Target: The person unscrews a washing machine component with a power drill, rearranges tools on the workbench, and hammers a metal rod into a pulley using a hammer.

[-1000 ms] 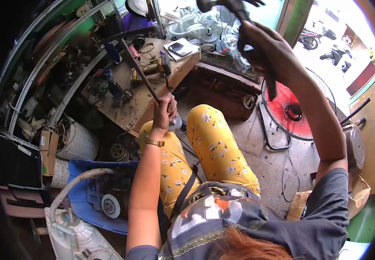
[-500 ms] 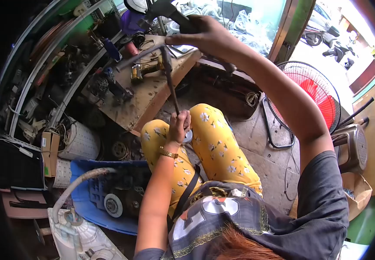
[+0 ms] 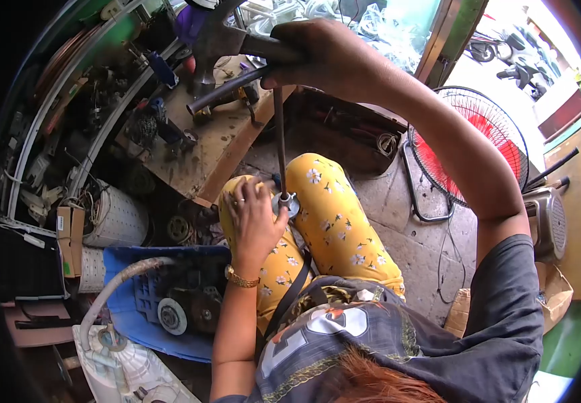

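Observation:
My right hand (image 3: 327,57) is closed around the handle of a hammer (image 3: 218,50), raised over the workbench side. The same hand's fingers meet the bend of an L-shaped metal bar (image 3: 281,138), which looks like a socket wrench. The bar's short arm points left with a tubular end, and its long shaft runs down to a small round grey metal part (image 3: 289,204) between my knees. My left hand (image 3: 255,218) lies on my left knee with its fingers spread, its thumb at the edge of the metal part. The part's underside is hidden.
A low wooden bench (image 3: 213,144) stands ahead with a yellow drill (image 3: 226,99) on it. A blue plastic housing (image 3: 129,302) with a motor sits at my left. Crowded shelves line the left wall. A red fan (image 3: 468,144) stands to the right near a stool (image 3: 547,221).
My left hand has let go of the bar's shaft and opened onto the knee. The bar now stands upright on the metal part. My right hand with the hammer has come to the bar's bend.

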The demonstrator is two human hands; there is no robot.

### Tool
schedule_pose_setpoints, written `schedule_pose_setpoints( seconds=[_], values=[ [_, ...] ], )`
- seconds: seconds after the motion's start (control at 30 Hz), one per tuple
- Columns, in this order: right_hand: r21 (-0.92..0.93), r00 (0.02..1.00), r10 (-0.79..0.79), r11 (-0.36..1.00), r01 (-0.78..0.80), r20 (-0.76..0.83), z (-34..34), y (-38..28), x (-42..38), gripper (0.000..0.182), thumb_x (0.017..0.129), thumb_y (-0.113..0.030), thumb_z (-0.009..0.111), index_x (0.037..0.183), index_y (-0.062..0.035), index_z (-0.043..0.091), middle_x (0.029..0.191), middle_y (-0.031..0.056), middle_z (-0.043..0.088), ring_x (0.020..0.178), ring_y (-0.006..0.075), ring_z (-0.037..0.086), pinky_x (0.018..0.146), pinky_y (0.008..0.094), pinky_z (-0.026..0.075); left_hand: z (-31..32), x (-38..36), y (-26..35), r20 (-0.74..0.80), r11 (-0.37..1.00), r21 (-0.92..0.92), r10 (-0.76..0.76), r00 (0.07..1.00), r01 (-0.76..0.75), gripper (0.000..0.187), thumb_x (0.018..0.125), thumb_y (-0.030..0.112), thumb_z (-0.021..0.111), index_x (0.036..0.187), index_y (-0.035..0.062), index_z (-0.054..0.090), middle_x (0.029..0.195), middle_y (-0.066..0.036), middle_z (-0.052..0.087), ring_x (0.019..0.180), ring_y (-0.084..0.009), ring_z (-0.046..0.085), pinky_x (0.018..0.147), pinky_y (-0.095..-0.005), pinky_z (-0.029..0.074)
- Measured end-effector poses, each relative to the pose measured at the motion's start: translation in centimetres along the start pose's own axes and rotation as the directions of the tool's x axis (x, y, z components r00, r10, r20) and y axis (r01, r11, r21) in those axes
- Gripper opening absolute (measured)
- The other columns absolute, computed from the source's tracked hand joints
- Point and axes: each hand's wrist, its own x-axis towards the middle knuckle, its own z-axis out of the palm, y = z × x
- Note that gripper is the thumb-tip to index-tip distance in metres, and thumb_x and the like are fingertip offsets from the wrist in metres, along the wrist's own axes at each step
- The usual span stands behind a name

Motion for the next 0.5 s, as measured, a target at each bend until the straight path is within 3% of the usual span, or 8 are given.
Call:
schedule_pose_setpoints(
  seconds=[0.13,0.17,0.27,0.3,0.33,0.4,0.43,0.5],
  values=[
    [-0.036,0.999,-0.017,0.999,0.018,0.030,-0.4,-0.2,0.2,0.036,0.075,-0.036,0.070,0.082,-0.0025,0.059,0.061,0.0100,0.054,0.052,0.0205,0.049,0.053,0.0329,0.040,1.2,-0.2,0.5,0.018,0.999,0.041,-0.019,1.000,0.018,0.037,0.072,0.032,0.069,0.100,0.0087,0.063,0.120,-0.005,0.048,0.128,-0.0275,0.029,0.107,-0.0596,0.007],
    [-0.055,0.999,-0.032,0.998,0.034,0.036,-0.6,-0.1,0.2,0.037,0.076,-0.038,0.069,0.081,-0.0026,0.060,0.060,0.0089,0.054,0.049,0.0192,0.048,0.050,0.0319,0.040,1.4,-0.1,0.5,-0.090,0.999,0.041,0.035,0.995,-0.031,0.034,0.071,0.032,0.070,0.093,0.0057,0.064,0.107,-0.005,0.056,0.118,-0.0277,0.043,0.106,-0.0538,0.015],
    [0.070,0.994,0.087,0.993,-0.091,0.062,-2.8,-0.9,0.7,0.021,0.085,-0.021,0.059,0.088,-0.0006,0.060,0.063,0.0124,0.058,0.062,0.0178,0.056,0.061,0.0338,0.046,-0.2,0.9,-0.1,0.178,0.907,-0.419,0.036,0.983,0.043,0.031,0.073,0.028,0.069,0.090,0.0035,0.062,0.092,-0.008,0.061,0.097,-0.0303,0.056,0.095,-0.0442,0.033],
    [0.006,0.972,0.229,0.973,-0.230,0.051,-2.8,0.0,2.0,0.021,0.081,-0.021,0.064,0.089,-0.0019,0.061,0.066,0.0109,0.059,0.062,0.0156,0.054,0.060,0.0325,0.045,-0.5,1.3,0.2,0.090,0.761,-0.648,0.120,0.989,-0.034,0.028,0.073,0.027,0.067,0.080,0.0023,0.056,0.076,-0.009,0.059,0.070,-0.0233,0.058,0.069,-0.0366,0.042],
    [0.344,0.997,0.077,0.937,-0.062,-0.030,-1.1,4.7,3.3,0.023,0.082,-0.025,0.065,0.087,-0.0024,0.061,0.063,0.0075,0.057,0.058,0.0126,0.050,0.055,0.0304,0.042,0.0,1.7,0.0,0.272,0.551,-0.827,0.223,0.936,0.109,0.027,0.075,0.026,0.066,0.081,0.0028,0.055,0.071,-0.006,0.057,0.067,-0.0162,0.056,0.058,-0.0312,0.042],
    [0.273,0.991,0.133,0.953,-0.132,0.016,-0.6,9.3,4.9,0.031,0.081,-0.033,0.065,0.083,-0.0026,0.061,0.061,0.0061,0.057,0.051,0.0123,0.048,0.048,0.0289,0.039,-1.1,2.5,1.3,0.451,0.279,-0.888,0.365,0.814,0.367,0.026,0.078,0.028,0.065,0.083,0.0041,0.055,0.073,-0.001,0.056,0.067,-0.0096,0.053,0.061,-0.0269,0.042],
    [0.231,0.985,0.166,0.958,-0.171,0.040,-0.7,11.0,5.3,0.034,0.080,-0.037,0.065,0.081,-0.0028,0.061,0.061,0.0053,0.056,0.048,0.0121,0.046,0.044,0.0281,0.038,-3.7,2.9,2.9,0.469,0.197,-0.883,0.438,0.767,0.426,0.031,0.082,0.028,0.061,0.100,0.0023,0.056,0.084,0.000,0.059,0.076,-0.0075,0.054,0.072,-0.0224,0.044],
    [0.137,0.967,0.241,0.959,-0.250,0.080,-0.6,13.7,4.8,0.042,0.079,-0.045,0.065,0.077,-0.0030,0.061,0.059,0.0038,0.056,0.041,0.0117,0.044,0.038,0.0265,0.035,-5.5,3.5,4.0,0.539,0.135,-0.833,0.418,0.731,0.537,0.031,0.084,0.030,0.058,0.098,0.0031,0.057,0.084,-0.001,0.059,0.077,-0.0083,0.056,0.070,-0.0223,0.045]
  ],
)
